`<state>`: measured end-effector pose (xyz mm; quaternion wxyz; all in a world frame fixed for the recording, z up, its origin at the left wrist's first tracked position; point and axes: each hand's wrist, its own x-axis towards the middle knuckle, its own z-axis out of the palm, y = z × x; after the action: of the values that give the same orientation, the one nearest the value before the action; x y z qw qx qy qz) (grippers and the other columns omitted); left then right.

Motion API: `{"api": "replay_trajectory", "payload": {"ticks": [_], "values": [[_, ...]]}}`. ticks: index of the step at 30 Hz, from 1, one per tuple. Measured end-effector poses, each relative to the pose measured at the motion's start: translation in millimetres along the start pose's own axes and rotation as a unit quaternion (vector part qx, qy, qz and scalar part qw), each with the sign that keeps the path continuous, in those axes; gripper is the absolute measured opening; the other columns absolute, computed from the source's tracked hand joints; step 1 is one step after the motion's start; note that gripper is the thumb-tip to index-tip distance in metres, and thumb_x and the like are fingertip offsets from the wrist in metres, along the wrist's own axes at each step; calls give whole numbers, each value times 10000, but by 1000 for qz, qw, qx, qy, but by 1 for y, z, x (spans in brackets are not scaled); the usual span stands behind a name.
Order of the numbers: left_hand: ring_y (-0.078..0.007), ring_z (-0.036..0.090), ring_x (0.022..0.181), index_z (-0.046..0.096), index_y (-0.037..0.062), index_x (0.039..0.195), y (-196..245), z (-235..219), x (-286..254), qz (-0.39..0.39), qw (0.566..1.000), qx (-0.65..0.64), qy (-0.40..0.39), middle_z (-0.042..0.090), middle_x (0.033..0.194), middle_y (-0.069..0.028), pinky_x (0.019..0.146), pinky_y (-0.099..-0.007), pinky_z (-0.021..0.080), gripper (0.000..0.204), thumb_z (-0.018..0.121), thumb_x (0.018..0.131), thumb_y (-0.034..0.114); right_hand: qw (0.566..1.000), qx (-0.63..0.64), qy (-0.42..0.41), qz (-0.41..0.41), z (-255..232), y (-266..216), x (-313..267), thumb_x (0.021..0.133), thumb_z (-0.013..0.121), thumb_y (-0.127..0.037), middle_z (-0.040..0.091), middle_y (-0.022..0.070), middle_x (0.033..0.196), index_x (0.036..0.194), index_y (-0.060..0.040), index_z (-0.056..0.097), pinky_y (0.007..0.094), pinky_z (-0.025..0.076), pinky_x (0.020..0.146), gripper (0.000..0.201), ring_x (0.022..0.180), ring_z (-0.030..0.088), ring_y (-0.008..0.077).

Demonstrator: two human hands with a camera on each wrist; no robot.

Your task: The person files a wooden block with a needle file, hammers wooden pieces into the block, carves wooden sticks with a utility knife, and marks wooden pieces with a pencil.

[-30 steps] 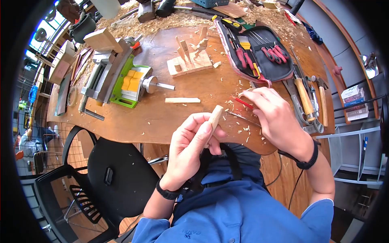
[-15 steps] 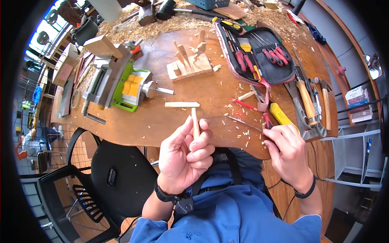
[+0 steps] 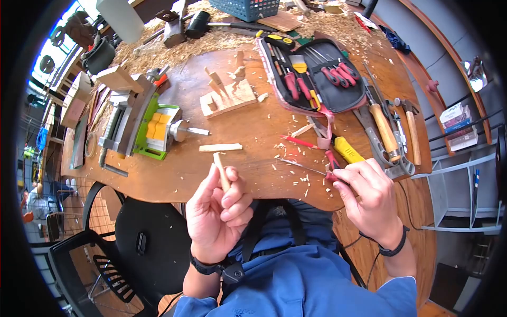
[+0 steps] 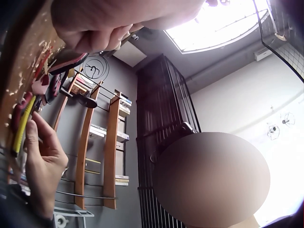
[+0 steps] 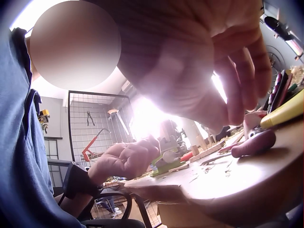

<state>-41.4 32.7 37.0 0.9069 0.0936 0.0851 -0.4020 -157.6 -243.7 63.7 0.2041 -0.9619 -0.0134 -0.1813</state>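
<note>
My left hand (image 3: 219, 211) grips a short whittled wooden stick (image 3: 222, 171) between thumb and fingers, its pale end pointing up and away. In the left wrist view that hand fills the top and the stick is hidden. My right hand (image 3: 369, 198) hovers at the table's front right edge, fingers loosely bent. Its fingertips are right at the red handle (image 3: 331, 177) of a thin-bladed tool lying on the table. In the right wrist view, a dark red handle (image 5: 254, 145) lies on the tabletop below those fingers. A pale flat wood strip (image 3: 221, 148) lies beyond my left hand.
A green and grey vise (image 3: 156, 127) stands at the left. Carved pieces rise from a wooden base (image 3: 232, 100). At the right are an open tool case (image 3: 338, 98), a yellow-handled tool (image 3: 348, 150) and a hammer (image 3: 414, 127). A black chair (image 3: 150, 238) stands at the front left.
My right hand has come back from the red tool and wood scraps to the thin-bladed tool's handle. My left hand keeps the stick, now turned more upright. The head view has shifted slightly.
</note>
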Motion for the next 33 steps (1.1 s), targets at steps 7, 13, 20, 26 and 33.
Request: {"api": "replay_trajectory", "payload": {"ticks": [7,13,20,26,33], "values": [[-96,404,619,582,4,1284,1,0,2,20,999,34,-16,440,835,-18,539,-252,364,436,346,1222,365,999,-24,12,25,-1,17,0,866,817,-30,690,110,963,1064,-35,762,462,548,784,205,896,658,340],[-118,464,697,532,-45,1465,-10,2,5,60,983,174,-6,535,925,-55,600,-271,414,433,413,1195,270,994,-86,-6,64,1,28,6,900,777,-35,684,159,1121,1198,-17,715,490,545,892,305,1009,665,380],[-135,572,850,525,-72,1563,-13,6,7,74,962,264,-15,641,1086,-79,779,-278,476,522,552,1146,241,995,-70,-16,72,3,36,-4,878,741,38,669,209,1179,1293,3,667,506,542,956,423,1069,672,432],[-132,594,887,531,-65,1557,-11,0,7,93,947,305,-28,657,1103,-77,791,-285,493,505,572,1135,210,991,-59,-14,120,-11,30,-13,826,700,77,614,223,1173,1311,32,645,521,549,878,490,1011,671,454],[-138,624,805,529,-66,1545,-15,-1,10,113,937,328,-35,671,1131,-92,719,-284,513,499,640,1099,127,989,-71,12,130,-19,26,-18,803,660,89,602,230,1172,1295,62,659,515,553,884,493,1021,673,464]]}}
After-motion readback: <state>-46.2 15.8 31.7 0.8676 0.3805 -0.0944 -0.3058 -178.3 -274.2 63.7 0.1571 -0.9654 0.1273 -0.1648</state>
